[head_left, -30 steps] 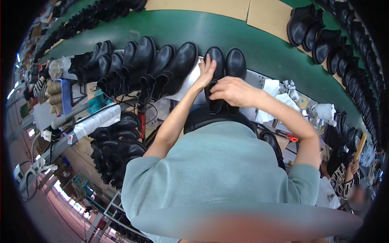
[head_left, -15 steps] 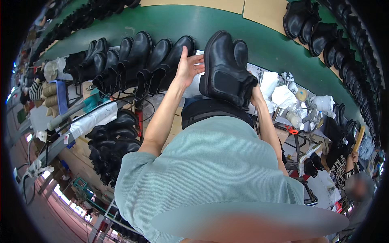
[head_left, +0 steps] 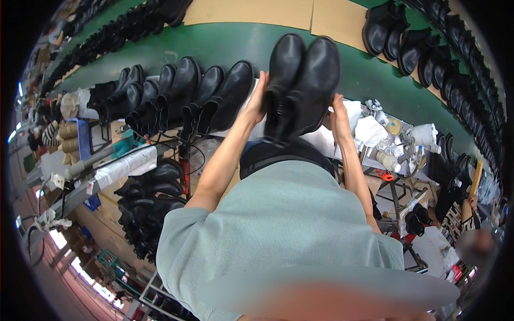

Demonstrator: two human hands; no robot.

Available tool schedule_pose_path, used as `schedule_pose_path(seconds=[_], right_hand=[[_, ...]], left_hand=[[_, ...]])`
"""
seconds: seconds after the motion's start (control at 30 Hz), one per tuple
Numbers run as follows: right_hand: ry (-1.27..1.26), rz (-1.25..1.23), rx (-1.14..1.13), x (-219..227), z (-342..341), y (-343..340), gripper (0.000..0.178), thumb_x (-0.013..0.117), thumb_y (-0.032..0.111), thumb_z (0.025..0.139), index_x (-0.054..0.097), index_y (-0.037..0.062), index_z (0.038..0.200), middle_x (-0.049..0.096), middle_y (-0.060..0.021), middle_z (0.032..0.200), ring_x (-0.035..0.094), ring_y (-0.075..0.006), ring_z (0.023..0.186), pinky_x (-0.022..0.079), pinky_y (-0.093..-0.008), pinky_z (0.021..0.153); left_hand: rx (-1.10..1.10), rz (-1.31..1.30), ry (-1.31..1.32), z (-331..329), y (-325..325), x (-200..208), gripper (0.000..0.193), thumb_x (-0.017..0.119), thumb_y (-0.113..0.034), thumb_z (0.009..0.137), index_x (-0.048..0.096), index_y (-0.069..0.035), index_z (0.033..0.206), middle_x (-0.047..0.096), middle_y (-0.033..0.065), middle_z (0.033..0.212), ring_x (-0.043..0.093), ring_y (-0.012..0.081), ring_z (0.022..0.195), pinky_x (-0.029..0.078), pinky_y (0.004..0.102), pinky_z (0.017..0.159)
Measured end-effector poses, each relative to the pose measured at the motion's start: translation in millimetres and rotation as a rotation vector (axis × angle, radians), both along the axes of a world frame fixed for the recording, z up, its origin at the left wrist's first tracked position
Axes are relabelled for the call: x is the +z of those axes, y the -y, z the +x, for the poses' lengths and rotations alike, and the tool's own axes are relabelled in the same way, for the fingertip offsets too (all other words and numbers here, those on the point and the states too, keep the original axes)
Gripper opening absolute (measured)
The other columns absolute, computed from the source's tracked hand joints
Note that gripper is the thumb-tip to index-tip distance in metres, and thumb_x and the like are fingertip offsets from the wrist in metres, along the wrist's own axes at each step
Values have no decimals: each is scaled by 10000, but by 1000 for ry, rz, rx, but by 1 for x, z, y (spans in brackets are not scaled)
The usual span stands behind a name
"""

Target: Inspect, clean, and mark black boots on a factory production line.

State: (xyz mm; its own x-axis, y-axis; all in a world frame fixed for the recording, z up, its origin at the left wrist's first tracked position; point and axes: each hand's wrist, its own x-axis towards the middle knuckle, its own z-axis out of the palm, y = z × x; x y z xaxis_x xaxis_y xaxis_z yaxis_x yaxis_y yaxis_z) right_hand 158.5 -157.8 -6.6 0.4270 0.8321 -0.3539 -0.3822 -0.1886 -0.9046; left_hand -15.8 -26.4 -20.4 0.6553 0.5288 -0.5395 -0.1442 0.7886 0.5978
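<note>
I hold a pair of black ankle boots [head_left: 300, 85] side by side, lifted toward the camera, toes pointing away over the green belt [head_left: 225, 45]. My left hand [head_left: 257, 99] presses against the left boot's side. My right hand [head_left: 338, 115] grips the right boot's side near its heel. Both forearms rise from my pale green shirt. A white sheet [head_left: 350, 115] lies on the bench under the boots, mostly hidden.
A row of black boots [head_left: 182, 99] lies along the belt's near edge at left. More boots [head_left: 412, 45] line the far right side. A rack of boots [head_left: 147, 203] sits low left. Bottles and rags [head_left: 399, 142] crowd the right bench. Another person [head_left: 471, 241] sits low right.
The boots went from lying on the bench under both hands to being lifted up. They now sit paired, toes forward, with one hand on each side.
</note>
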Motion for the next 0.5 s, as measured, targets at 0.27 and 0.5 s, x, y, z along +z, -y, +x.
schedule_pose_path(seconds=[0.27,0.5], right_hand=[[331,-63,164,37,23,-13,741,184,602,930,529,-26,1121,571,-60,970,472,-117,823,358,-241,737],[550,51,-102,-10,12,-20,572,279,514,958,437,-22,835,428,-47,755,396,-154,740,356,-289,703]], left_hand=[[-90,33,294,17,22,-14,798,285,-677,861,374,-34,1325,457,190,1287,485,291,1162,388,424,1006],[281,301,198,21,6,-81,670,302,-556,931,319,-44,1364,388,138,1350,408,220,1222,318,346,1034]])
